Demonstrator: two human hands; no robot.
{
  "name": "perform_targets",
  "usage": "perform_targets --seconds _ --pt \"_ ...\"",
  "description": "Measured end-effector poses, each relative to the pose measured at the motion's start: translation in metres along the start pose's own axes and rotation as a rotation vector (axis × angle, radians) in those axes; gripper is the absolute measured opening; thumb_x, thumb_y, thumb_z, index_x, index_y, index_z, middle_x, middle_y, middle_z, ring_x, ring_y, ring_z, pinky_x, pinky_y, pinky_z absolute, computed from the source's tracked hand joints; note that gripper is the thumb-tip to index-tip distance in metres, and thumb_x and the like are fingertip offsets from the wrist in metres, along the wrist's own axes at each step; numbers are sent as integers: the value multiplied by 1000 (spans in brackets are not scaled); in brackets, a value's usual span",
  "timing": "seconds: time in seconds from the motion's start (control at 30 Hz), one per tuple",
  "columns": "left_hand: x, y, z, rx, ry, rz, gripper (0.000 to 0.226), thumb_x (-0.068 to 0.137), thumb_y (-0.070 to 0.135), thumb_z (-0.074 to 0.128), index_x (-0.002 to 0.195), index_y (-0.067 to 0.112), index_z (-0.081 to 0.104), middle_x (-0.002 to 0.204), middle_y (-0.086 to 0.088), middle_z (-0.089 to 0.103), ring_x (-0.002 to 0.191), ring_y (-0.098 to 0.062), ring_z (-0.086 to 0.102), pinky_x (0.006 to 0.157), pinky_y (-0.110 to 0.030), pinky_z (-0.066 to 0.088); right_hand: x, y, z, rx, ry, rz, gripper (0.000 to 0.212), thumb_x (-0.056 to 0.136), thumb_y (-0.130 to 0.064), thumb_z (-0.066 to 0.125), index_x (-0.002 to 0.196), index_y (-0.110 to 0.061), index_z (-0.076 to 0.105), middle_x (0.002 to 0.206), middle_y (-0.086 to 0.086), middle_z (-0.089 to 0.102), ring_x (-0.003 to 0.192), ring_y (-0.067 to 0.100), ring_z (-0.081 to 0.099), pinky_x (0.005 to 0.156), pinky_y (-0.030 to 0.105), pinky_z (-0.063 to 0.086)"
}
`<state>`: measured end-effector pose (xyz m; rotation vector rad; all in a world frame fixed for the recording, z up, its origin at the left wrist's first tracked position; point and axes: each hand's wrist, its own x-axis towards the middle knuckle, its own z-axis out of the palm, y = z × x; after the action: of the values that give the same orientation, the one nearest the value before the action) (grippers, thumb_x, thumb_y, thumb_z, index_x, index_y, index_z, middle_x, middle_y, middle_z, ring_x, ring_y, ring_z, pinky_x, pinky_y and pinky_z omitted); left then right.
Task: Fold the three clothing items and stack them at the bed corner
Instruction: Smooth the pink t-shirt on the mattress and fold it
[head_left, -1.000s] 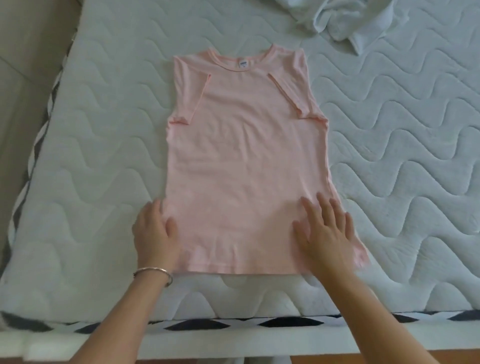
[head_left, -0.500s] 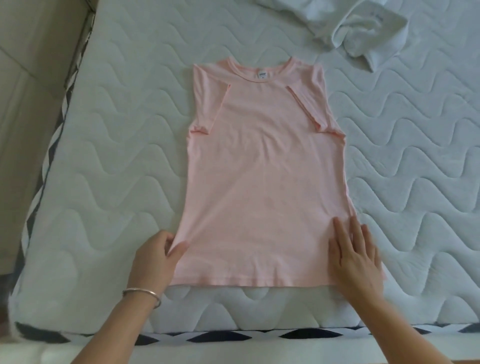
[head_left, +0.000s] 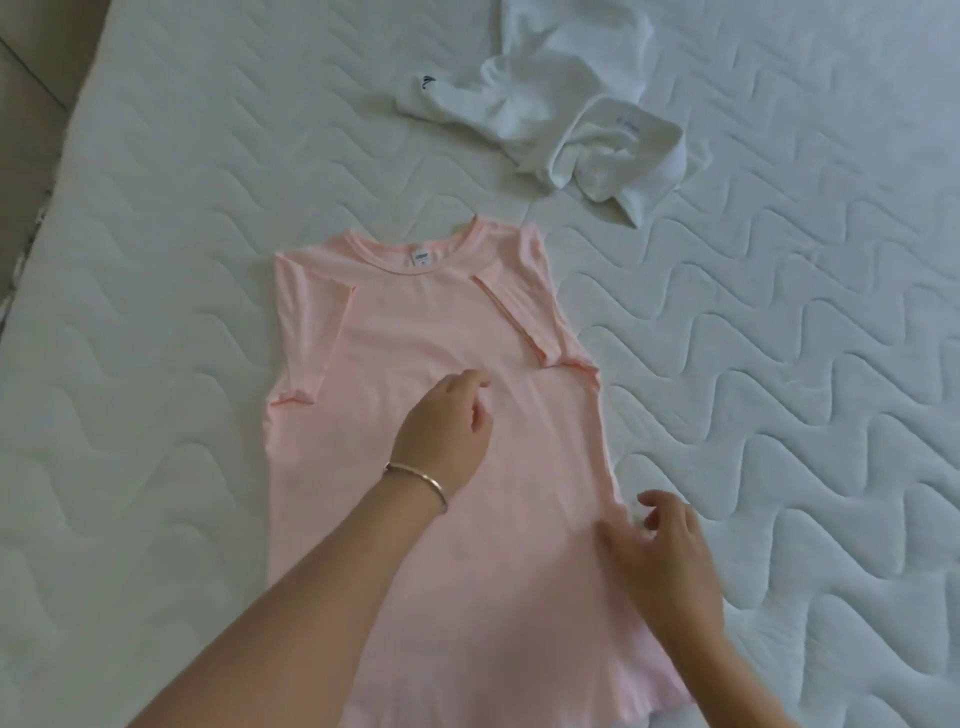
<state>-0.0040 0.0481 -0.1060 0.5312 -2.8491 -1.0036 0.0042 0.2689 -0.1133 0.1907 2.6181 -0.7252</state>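
Observation:
A pink T-shirt (head_left: 415, 343) lies flat on the white quilted mattress (head_left: 156, 364), neck away from me, both short sleeves folded inward. My left hand (head_left: 444, 431), a thin bracelet on its wrist, hovers over the shirt's middle with fingers loosely curled and apart. At the shirt's right side edge, my right hand (head_left: 667, 556) has its thumb on the cloth and its fingers curled around the edge, pinching it. Creases run across the fabric between the two hands. A crumpled heap of white clothing (head_left: 561, 119) lies beyond the shirt, to the upper right.
The mattress's left edge (head_left: 47, 208) runs diagonally at the upper left, with beige floor (head_left: 26, 93) beyond it. Bare quilted mattress stretches to the right of the shirt and on its left.
Both hands left the shirt's hem. The left moved up to the shirt's middle, the right to the right side edge. The view shifted forward, so the bed's near edge is out of sight.

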Motion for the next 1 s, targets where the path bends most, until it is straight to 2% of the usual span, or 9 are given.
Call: perform_targets --seconds 0.17,0.27,0.37,0.53,0.63,0.7,0.8,0.9,1.0 --pt "114 53 34 -65 -33 -102 27 87 9 47 113 6 54 110 -18 57 103 -33 52 86 -35 42 36 -20 -12 -154 -204 -55 23 79 -48 57 81 -26 48 72 -11 54 68 8 50 55 25 35" --pt "155 64 50 125 -181 -133 39 90 25 47 126 11 39 119 -18 53 107 -35 51 85 -37 40 53 -21 -18 -123 -271 -58 29 77 -48 59 67 -26 42 70 -8 55 68 11 51 60 27 37" --pt "178 69 63 331 -276 -139 53 90 35 44 134 14 23 120 -18 53 103 -35 54 73 -35 39 62 -18 -20 -134 -332 -80 33 76 -52 56 64 -27 39 75 -7 55 74 12 53 61 26 37" --pt "193 71 70 507 -301 -139 51 90 12 38 135 10 14 119 -19 51 96 -37 55 66 -36 36 68 -14 -22 -203 -392 -168 37 81 -54 49 64 -25 34 74 -7 50 72 9 46 60 24 33" --pt "191 69 67 538 -322 -83 39 91 5 34 129 12 26 114 -21 52 83 -35 50 64 -37 34 67 -17 -24 -234 -419 -172 37 83 -54 45 63 -24 35 68 -6 47 72 8 44 60 24 33" --pt "188 64 64 487 -292 -72 25 92 8 33 116 9 41 112 -23 53 85 -37 51 65 -36 34 63 -19 -24 -236 -422 -164 37 85 -53 44 64 -24 35 72 -5 49 73 8 45 59 22 33" --pt "180 53 55 279 -180 -141 22 92 17 37 100 5 54 106 -24 59 96 -40 54 76 -38 41 53 -24 -23 -253 -409 -172 37 89 -53 39 67 -24 31 71 -5 47 75 12 48 61 27 33" --pt "163 46 39 62 -91 -211 17 84 28 55 89 12 52 95 -13 63 91 -32 55 79 -35 45 39 -34 -24 -284 -469 -188 24 93 -50 33 86 -28 30 81 -8 50 89 19 60 64 29 35" --pt "145 33 17 -102 -8 -255 20 78 16 64 91 13 49 87 -5 53 88 -28 53 73 -28 36 20 -48 -25 -365 -544 -254 21 92 -46 36 102 -29 29 87 -8 49 93 21 59 66 30 34"
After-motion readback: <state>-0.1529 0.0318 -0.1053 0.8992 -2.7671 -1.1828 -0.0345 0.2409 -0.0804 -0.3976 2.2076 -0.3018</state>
